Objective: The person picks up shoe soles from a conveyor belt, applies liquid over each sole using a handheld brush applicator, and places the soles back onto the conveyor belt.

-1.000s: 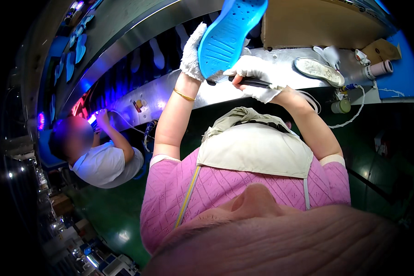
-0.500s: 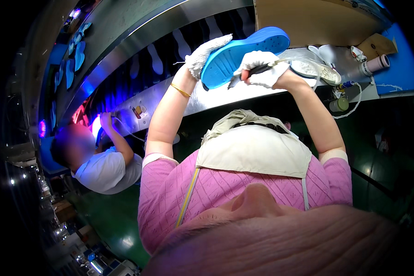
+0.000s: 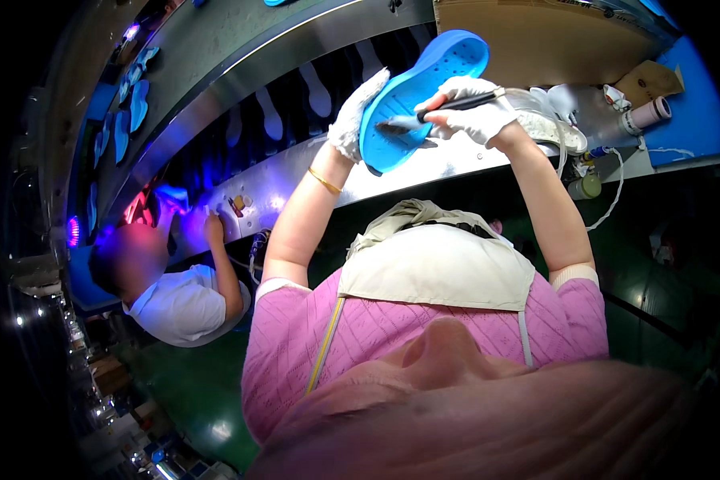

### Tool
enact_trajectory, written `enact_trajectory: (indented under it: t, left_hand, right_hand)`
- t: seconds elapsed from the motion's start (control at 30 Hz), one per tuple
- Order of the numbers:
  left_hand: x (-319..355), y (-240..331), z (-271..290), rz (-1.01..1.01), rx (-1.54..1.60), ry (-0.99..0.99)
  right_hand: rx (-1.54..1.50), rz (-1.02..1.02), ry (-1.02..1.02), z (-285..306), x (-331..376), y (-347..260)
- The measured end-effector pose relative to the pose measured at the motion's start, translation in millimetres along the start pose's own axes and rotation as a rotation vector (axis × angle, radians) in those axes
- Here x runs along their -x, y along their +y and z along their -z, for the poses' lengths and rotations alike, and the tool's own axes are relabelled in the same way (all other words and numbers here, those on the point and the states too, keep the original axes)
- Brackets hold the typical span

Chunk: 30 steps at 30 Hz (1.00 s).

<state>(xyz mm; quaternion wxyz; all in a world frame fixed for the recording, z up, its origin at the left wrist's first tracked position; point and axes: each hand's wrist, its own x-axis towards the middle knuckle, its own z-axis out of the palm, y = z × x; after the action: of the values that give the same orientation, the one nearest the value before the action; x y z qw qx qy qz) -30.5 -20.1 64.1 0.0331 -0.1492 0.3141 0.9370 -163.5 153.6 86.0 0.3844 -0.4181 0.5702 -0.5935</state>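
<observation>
A blue shoe sole (image 3: 412, 84) is held up at a slant above the metal bench edge, its hollow side facing me and small holes at its far end. My left hand (image 3: 357, 118), in a white knitted glove, grips its left side. In my gloved right hand (image 3: 482, 122) is a brush (image 3: 464, 102) with a black handle. The brush's bristles rest on the inside of the sole's nearer, broader part. A thin clear tube runs by the brush's handle end.
Pale soles (image 3: 542, 132) lie on the metal bench (image 3: 328, 176) at right, near a pink cup (image 3: 650, 114) and a green jar (image 3: 586, 187). Behind stands a cardboard panel (image 3: 528, 40). At left a co-worker (image 3: 188, 304) sits by a lit station; blue soles (image 3: 138, 104) lie on the belt.
The sole has risen and tilted more upright. My right hand has turned the brush so that its bristles now lie inside the sole. The co-worker's hands have moved.
</observation>
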Motion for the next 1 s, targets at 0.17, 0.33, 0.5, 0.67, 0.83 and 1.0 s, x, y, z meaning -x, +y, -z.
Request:
enact_trajectory:
  t: [0.17, 0.33, 0.5, 0.67, 0.83, 1.0]
  left_hand:
    - [5.3, -20.1, -2.3, 0.019, 0.191, -0.228]
    - [9.3, -25.4, 10.4, -0.094, 0.145, -0.117]
    - [17.9, -21.6, 22.7, -0.233, 0.092, 0.071]
    - [19.3, -24.2, 19.2, -0.204, 0.091, -0.101]
    - [25.8, -24.3, 12.0, -0.301, 0.161, -0.025]
    - [18.1, -31.2, 5.7, -0.346, 0.299, -0.153]
  right_hand:
    - [-0.116, 0.097, 0.323, 73.8, -18.5, 18.7]
    - [-0.122, 0.312, 0.326, 23.4, -11.2, 25.2]
    - [0.317, 0.275, 0.058, -13.5, 22.4, 12.6]
    - [0.542, 0.709, 0.232, 10.8, 2.1, -4.8]
    - [0.530, 0.532, -0.086, -7.9, 23.8, -19.3]
    - [0.582, 0.812, 0.129, -31.4, 12.6, -6.7]
